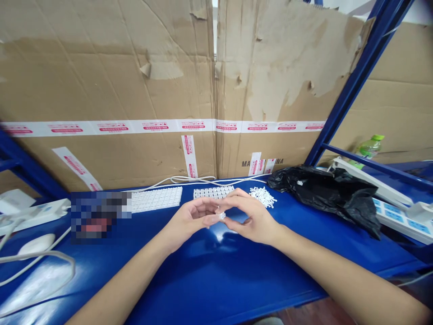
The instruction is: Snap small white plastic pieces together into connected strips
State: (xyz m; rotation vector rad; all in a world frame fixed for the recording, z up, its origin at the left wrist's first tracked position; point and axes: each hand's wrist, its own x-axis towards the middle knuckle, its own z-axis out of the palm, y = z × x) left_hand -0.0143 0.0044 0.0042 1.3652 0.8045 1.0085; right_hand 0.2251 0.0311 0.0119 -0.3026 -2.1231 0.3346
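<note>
Above the middle of the blue table [203, 280], my left hand [191, 219] and my right hand [252, 219] meet fingertip to fingertip. Between the fingers of both hands sits a small white plastic piece [221, 215]. Behind the hands lies a white tray of keycaps [213, 192], and to its right a heap of loose white plastic pieces [263, 196]. A larger white keyboard-like panel [156, 198] lies to the left of the tray.
A crumpled black plastic bag [331, 192] lies at the right. White power strips [402, 219] [34, 213] sit at both sides, with cables and a white mouse [35, 243] at the left. Taped cardboard [169, 90] walls the back. A green bottle [370, 146] stands far right.
</note>
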